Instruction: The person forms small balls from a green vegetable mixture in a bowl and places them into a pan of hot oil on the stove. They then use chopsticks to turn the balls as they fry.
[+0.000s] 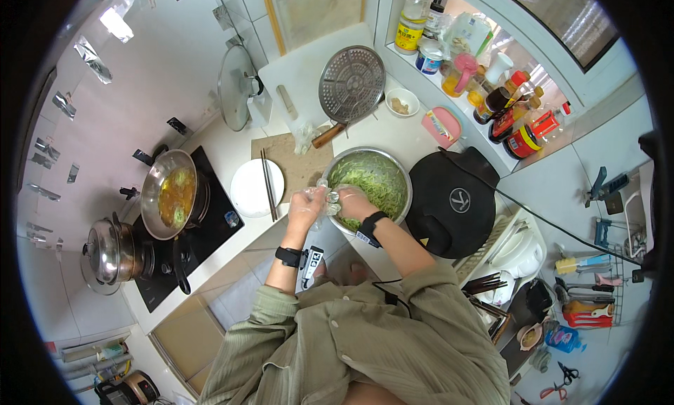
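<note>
A steel bowl (pixel 388 172) of shredded pale-green food sits on the counter in front of me. My left hand (pixel 305 208) is at its left rim, fingers closed around clear crumpled plastic, apparently a glove. My right hand (pixel 357 205), covered in clear plastic, reaches over the near part of the bowl toward my left hand, with its fingertips curled and partly hidden. A white plate (pixel 248 180) with chopsticks (pixel 268 184) across it lies left of the bowl on a tan board (pixel 298 159).
A pan (pixel 172 194) with fritters in oil and a lidded pot (pixel 109 254) are on the left cooktop (pixel 210 243). A black round appliance (pixel 453 194) sits right of the bowl. A strainer (pixel 351 82) and small bowl (pixel 401 101) are behind; bottles (pixel 519 139) line the sill.
</note>
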Tool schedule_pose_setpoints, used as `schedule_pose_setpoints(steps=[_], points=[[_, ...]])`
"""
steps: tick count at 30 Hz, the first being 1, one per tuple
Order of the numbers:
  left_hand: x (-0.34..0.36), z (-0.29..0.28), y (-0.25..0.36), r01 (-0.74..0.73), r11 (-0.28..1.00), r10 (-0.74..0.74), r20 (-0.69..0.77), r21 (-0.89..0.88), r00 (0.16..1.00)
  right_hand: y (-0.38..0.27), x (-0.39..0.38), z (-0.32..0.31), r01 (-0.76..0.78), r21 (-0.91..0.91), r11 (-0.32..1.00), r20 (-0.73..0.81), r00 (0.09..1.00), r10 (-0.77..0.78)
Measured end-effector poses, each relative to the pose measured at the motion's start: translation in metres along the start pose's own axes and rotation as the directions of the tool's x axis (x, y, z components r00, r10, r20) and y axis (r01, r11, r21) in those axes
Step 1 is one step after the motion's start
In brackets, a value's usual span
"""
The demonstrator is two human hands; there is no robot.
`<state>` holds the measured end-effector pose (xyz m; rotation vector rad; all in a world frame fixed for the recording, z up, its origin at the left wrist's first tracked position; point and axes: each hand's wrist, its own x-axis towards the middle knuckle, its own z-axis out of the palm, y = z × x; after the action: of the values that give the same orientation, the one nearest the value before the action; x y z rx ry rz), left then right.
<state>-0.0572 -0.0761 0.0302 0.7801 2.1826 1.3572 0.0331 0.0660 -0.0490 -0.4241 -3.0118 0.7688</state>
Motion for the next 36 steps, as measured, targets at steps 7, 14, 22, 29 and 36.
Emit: schedule_pose_setpoints(steps=[7, 14, 22, 29, 36], points=[[0.005, -0.003, -0.017, 0.03, 0.994, -0.032, -0.018, -0.109, 0.999, 0.002, 0.0, 0.0, 0.045, -0.019, 0.999, 0.024, 0.999, -0.044], [-0.002, -0.008, -0.006, 0.061, 0.976, -0.07, -0.037, -0.209, 0.997, 0.011, -0.028, -0.01, 0.157, 0.069, 0.985, 0.104, 0.981, -0.164], [0.002, -0.004, -0.013, 0.185, 0.95, -0.19, 0.006, -0.253, 0.982, 0.033, -0.034, -0.016, -0.046, 0.053, 0.997, -0.014, 0.999, 0.047], [0.002, 0.024, -0.02, 0.333, 0.686, -0.23, 0.242, -0.647, 0.943, 0.049, -0.064, -0.035, -0.306, 0.13, 0.943, -0.283, 0.9, 0.331], [-0.002, 0.058, 0.009, 0.737, 0.364, -0.22, 0.716, -0.569, 0.662, 0.027, -0.064, -0.06, -0.168, 0.596, 0.785, -0.313, 0.852, 0.42]])
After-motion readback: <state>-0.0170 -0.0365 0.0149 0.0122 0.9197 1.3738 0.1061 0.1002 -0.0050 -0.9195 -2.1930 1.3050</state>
